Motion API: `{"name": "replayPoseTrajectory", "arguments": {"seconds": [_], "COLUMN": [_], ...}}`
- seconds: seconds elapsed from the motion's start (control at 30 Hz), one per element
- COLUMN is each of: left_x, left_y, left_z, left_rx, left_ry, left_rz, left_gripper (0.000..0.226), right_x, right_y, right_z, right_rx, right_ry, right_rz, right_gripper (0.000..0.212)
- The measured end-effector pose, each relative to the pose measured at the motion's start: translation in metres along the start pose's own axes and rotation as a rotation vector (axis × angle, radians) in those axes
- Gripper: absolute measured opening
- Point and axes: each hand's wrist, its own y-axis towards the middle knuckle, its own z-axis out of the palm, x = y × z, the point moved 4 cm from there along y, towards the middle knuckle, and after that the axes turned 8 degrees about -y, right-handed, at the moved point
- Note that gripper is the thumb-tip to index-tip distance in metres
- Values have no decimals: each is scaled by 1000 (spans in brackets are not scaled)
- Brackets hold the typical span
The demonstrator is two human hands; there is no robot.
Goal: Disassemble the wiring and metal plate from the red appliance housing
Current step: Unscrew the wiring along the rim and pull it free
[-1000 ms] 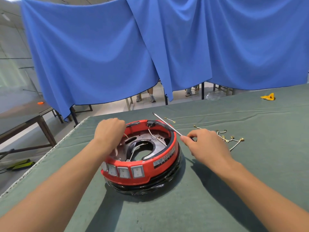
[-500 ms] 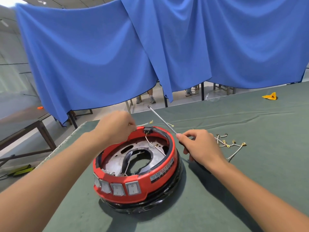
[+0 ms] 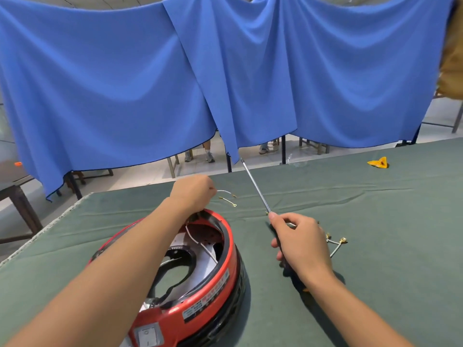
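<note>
Left hand: the left hand [image 3: 193, 192] reaches forward past the far rim of the housing, fingers curled, pinching one end of a short white wire [image 3: 225, 192] that arcs out to its right.
Right hand: the right hand [image 3: 302, 244] is wrapped round the dark handle of a screwdriver [image 3: 255, 186], whose shaft slants up and away from the thumb.
Housing: the red housing [image 3: 198, 294] lies on the green table cloth [image 3: 375, 246], under the left forearm and left of the right hand.
Inside: the metal plate [image 3: 205, 262] and white leads [image 3: 200, 244] sit within it.
Loose wires: one wire [image 3: 228, 201] lies just beyond the left hand; more wires [image 3: 337, 244] lie right of the right hand.
</note>
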Motion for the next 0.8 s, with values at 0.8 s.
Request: {"name": "replayPoseTrajectory", "arguments": {"seconds": [0.8], "left_x": [43], "left_y": [-109], "left_z": [-5], "left_rx": [138], "left_ry": [37], "left_rz": [-141], "left_gripper": [58], "right_x": [96], "right_y": [-61], "right_z": [-8], "right_rx": [163], "right_ry": [-831], "right_rz": [-419], "right_gripper": [22]}}
